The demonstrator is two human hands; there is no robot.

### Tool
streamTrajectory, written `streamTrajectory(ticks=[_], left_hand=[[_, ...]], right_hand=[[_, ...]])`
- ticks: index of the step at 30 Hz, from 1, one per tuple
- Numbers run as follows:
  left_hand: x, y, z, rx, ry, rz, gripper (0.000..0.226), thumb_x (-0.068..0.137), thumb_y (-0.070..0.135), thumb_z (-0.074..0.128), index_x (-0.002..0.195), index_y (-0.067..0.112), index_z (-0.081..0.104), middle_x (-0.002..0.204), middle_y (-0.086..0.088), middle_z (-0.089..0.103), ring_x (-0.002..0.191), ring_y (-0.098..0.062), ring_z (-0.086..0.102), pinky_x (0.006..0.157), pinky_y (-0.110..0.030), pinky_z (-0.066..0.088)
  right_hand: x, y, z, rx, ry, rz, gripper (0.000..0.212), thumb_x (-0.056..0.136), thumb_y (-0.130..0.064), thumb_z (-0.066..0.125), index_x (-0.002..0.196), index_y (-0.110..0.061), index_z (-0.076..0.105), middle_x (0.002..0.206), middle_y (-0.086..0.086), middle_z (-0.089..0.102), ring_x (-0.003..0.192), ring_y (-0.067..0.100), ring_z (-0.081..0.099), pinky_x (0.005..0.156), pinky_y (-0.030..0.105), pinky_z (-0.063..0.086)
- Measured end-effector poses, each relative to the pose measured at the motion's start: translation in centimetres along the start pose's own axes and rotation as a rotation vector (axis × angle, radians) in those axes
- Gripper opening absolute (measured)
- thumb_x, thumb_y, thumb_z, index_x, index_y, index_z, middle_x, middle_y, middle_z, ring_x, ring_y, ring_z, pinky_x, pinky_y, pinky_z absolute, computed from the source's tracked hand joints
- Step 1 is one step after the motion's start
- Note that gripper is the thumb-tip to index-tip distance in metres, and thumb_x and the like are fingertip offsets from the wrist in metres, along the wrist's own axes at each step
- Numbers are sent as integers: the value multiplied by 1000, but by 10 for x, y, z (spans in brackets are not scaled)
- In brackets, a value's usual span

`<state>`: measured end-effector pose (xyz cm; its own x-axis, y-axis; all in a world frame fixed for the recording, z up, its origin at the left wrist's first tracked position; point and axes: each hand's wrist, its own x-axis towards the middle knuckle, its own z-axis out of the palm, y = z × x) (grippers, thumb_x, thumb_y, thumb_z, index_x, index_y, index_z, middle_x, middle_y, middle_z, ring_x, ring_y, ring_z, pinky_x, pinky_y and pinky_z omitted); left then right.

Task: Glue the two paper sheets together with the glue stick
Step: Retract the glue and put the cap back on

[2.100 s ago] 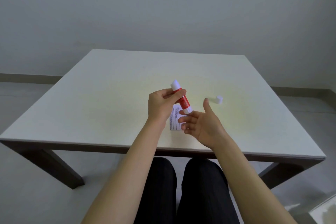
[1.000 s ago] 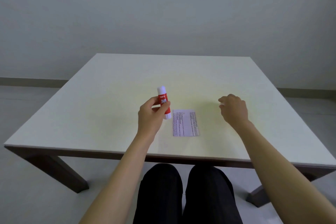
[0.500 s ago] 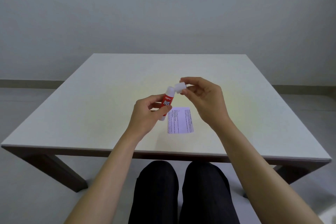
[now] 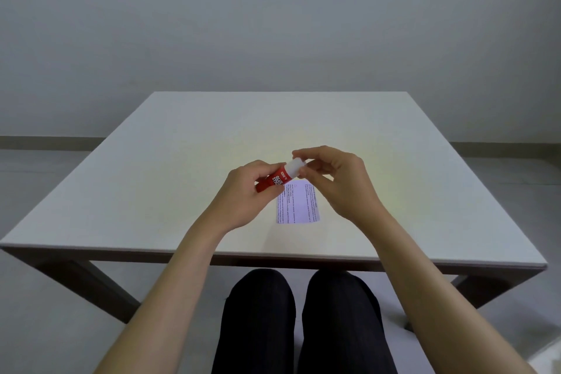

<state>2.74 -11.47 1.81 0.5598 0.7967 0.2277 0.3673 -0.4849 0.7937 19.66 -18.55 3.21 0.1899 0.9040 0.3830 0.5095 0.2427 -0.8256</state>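
A red glue stick point(image 4: 272, 181) is held tilted above the table, its red body gripped by my left hand point(image 4: 243, 194). The white cap point(image 4: 295, 167) sits on the stick's upper right end, pinched between the thumb and fingers of my right hand point(image 4: 340, 182). Below both hands a small printed paper sheet point(image 4: 299, 205) lies flat on the white table point(image 4: 151, 179). Only one sheet outline shows; I cannot tell whether a second sheet lies under it.
The table's near edge point(image 4: 273, 259) runs just in front of my knees. A grey wall stands behind the table's far edge, and grey floor shows on both sides.
My right hand picked the white cap off the table at the right, brought it to the glue stick and has pushed it onto the stick's end. The stick now leans further to the right.
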Motion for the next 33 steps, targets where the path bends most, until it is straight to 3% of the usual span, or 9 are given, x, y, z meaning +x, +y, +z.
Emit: streamTrajectory(ticks=[4, 8, 13, 15, 18, 22, 25, 29, 33], left_hand=[[-4, 0, 1, 134, -16, 57, 35, 88, 17, 61, 123, 23, 63, 84, 14, 56, 77, -7, 53, 68, -21, 39], [-7, 2, 3, 219, -10, 91, 37, 87, 19, 62, 125, 23, 62, 86, 18, 55, 76, -4, 52, 68, -21, 37], [-5, 3, 1, 238, 24, 92, 39, 87, 20, 63, 126, 21, 61, 87, 13, 57, 76, -8, 53, 68, -22, 37], [-5, 3, 2, 237, 23, 87, 44, 86, 19, 64, 130, 20, 58, 91, 9, 59, 83, -13, 55, 73, -23, 40], [-9, 3, 6, 232, 12, 87, 47, 86, 20, 64, 132, 21, 55, 90, 13, 58, 83, -9, 55, 74, -18, 38], [-8, 2, 4, 256, 39, 86, 43, 87, 20, 64, 129, 19, 58, 88, 9, 59, 81, -12, 54, 71, -18, 38], [-6, 1, 1, 250, 30, 72, 45, 86, 19, 66, 130, 20, 57, 100, 3, 67, 91, -16, 60, 82, -27, 46], [-3, -4, 4, 200, -32, 42, 51, 83, 16, 69, 131, 20, 55, 103, 9, 67, 94, -13, 64, 89, -27, 47], [26, -19, -2, 35, 122, -59, 25, 82, 9, 67, 107, 13, 68, 84, 1, 66, 69, -9, 62, 74, -22, 48]], right_hand=[[-1, 2, 6, -35, 1, 75, 6, 88, -19, 64, 90, -16, 68, 66, -4, 64, 53, 9, 58, 60, 20, 48], [-1, 8, 9, -319, 13, 100, 47, 92, -45, 48, 63, -8, 50, 52, 3, 45, 49, 18, 36, 51, 30, 30], [-2, 7, -4, -104, -136, 25, 16, 90, -27, 58, 105, -27, 58, 84, -6, 59, 65, 10, 54, 59, 18, 46], [-3, 8, -1, -148, -134, 43, 6, 91, -26, 58, 91, -20, 58, 76, 6, 63, 59, 15, 52, 58, 27, 46], [-2, 12, 4, -339, -60, 106, 47, 92, -45, 48, 68, -5, 56, 61, 17, 61, 50, 19, 44, 53, 31, 36], [-5, 11, 1, -213, -173, 11, 20, 91, -30, 57, 110, -26, 57, 79, -10, 57, 54, 10, 52, 53, 13, 41], [-5, 10, 5, -170, -185, 48, 13, 93, -26, 53, 95, -14, 56, 76, 8, 63, 54, 15, 55, 54, 24, 45], [-3, 10, 14, -446, -60, 205, 66, 92, -57, 37, 61, 0, 50, 58, 16, 55, 52, 24, 42, 53, 36, 37], [-7, 16, 12, -290, 4, 276, 64, 94, -54, 35, 71, 1, 59, 52, 3, 56, 53, 22, 48, 59, 36, 45]])
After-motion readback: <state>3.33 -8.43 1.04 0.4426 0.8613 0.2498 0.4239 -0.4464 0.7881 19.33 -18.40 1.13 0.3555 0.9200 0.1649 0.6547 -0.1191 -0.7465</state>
